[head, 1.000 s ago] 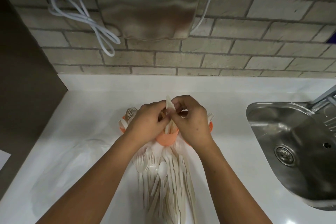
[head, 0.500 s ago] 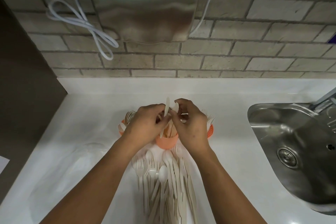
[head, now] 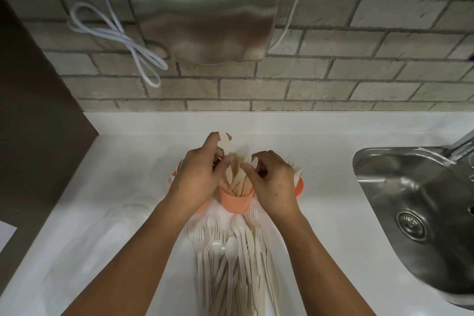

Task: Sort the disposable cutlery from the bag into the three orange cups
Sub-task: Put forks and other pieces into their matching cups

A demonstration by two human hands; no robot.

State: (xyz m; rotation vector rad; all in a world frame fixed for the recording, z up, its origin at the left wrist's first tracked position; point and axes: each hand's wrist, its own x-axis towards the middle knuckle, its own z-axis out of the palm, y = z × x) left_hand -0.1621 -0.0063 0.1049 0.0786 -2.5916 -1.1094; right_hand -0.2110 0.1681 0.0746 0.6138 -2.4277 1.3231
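Centre of frame above the middle orange cup (head: 236,203), left hand (head: 197,179) pinching an upright knife (head: 225,145), right hand (head: 275,183) pinching the tip of a second knife (head: 254,161), loose cutlery pile (head: 230,254) on the counter (head: 128,161) below

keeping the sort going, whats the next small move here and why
Probably lower the pale flat disposable knife, pinched in the left hand, into the middle orange plastic cup: it sits tilted right above that cup, which already holds similar flat pieces.
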